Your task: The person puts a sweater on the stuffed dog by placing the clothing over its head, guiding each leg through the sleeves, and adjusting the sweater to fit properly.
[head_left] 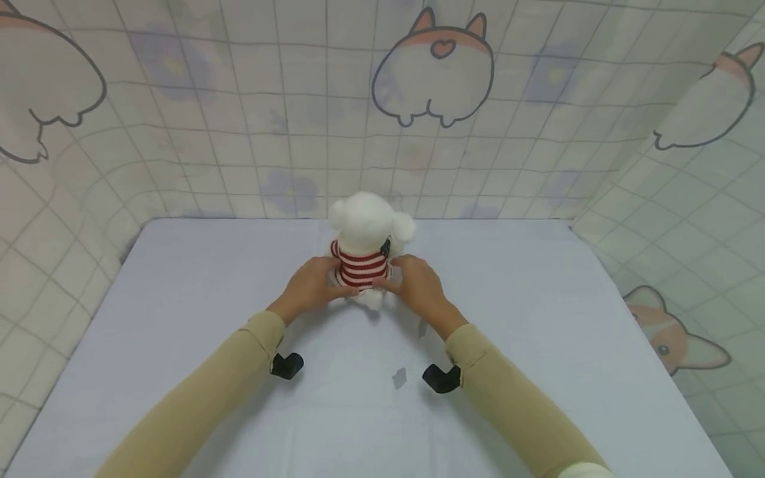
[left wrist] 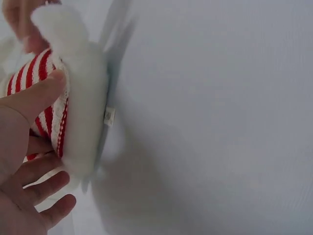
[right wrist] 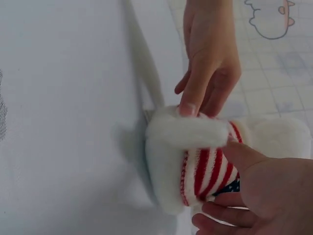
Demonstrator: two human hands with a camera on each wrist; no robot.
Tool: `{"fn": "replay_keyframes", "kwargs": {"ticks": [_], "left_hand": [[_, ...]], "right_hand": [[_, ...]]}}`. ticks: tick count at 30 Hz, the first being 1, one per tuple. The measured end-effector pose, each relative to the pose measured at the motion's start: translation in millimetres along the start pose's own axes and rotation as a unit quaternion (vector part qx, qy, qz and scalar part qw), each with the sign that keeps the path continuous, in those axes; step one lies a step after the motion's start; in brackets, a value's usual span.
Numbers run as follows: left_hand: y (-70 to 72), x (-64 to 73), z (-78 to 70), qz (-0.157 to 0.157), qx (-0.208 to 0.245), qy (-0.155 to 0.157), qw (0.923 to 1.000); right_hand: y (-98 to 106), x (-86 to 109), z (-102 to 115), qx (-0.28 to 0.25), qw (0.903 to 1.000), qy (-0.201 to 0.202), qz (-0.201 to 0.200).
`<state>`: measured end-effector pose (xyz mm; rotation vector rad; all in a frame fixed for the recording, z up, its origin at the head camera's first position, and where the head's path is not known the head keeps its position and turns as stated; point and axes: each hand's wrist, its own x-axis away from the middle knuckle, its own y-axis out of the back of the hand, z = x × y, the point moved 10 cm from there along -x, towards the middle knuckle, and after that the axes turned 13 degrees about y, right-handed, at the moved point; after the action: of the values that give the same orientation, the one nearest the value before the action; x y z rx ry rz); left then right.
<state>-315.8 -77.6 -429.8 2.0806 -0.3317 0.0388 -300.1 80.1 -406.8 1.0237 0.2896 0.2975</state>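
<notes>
A white plush toy (head_left: pixel 364 222) in a red-and-white striped knit top (head_left: pixel 362 269) is at the far side of the table, round white head uppermost. My left hand (head_left: pixel 306 289) holds its left side; in the left wrist view the thumb presses on the top's hem and the other fingers reach round. On the opposite side, my right hand (head_left: pixel 423 289) grips the toy with thumb and fingers around the body. Dark blue dotted cloth (right wrist: pixel 227 188) shows beside the stripes in the right wrist view. A small white label (left wrist: pixel 110 116) sticks out at the toy's bottom.
The toy is on a table (head_left: pixel 514 299) with a pale cover, close to its back edge. Behind rises a checked curtain (head_left: pixel 335 126) printed with cartoon dogs, continuing along both sides. A small grey patch (head_left: pixel 399 378) marks the cover between the forearms.
</notes>
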Motion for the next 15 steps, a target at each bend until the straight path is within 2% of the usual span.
{"fn": "replay_keyframes", "kwargs": {"ticks": [6, 11, 15], "left_hand": [[5.7, 5.5, -19.1, -0.048, -0.002, -0.02, 0.9986], [11.3, 11.8, -40.3, -0.08, -0.014, -0.037, 0.996], [12.8, 17.4, -61.2, -0.111, -0.042, -0.077, 0.9899]], "right_hand": [[4, 1.2, -3, -0.103, 0.9936, -0.015, -0.043], [3, 7.8, -15, -0.178, 0.9785, -0.058, -0.087], [-1, 10.7, -24, -0.232, 0.9629, -0.091, -0.103]]}}
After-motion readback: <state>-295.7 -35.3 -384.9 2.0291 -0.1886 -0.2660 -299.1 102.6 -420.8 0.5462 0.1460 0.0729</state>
